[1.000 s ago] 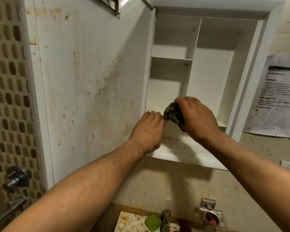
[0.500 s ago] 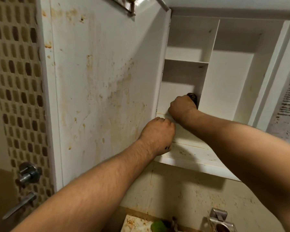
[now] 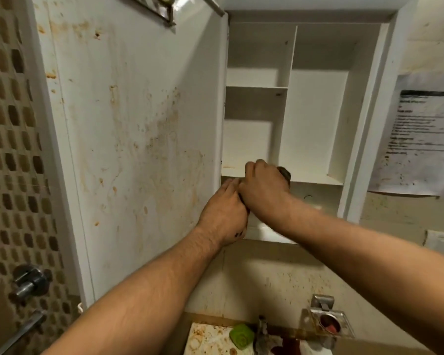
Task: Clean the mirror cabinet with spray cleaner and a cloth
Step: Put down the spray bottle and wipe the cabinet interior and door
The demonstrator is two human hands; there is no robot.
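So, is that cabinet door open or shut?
Open: the cabinet door is swung out to the left, its stained inner face toward us, and the white shelves inside show.

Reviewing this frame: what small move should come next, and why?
Probably sweep the cloth left along the lower shelf: the right hand grips it near the divider, while an orange streak marks the shelf's left end.

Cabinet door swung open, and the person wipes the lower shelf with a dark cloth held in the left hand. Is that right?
Not quite: in the head view the dark cloth is in the right hand, at the lower shelf. The left hand holds no cloth and rests against the cabinet beside it. The door is open.
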